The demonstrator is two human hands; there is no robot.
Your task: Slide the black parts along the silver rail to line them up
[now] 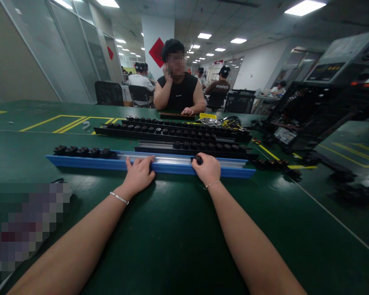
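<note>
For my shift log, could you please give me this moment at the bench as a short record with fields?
surface: green table
left hand: flat on the blue rail, fingers on its silver channel
right hand: closed on a black part at the rail
loaded: row of black parts at the rail's left end
behind: black rails filled with parts
opposite: seated person in a black top

shirt: "PUMPER", white letters across the back of a seated person's dark top, at about 1 o'clock
red sign: one dark character on a red diamond on the pillar, 12 o'clock, too blurred to read
</note>
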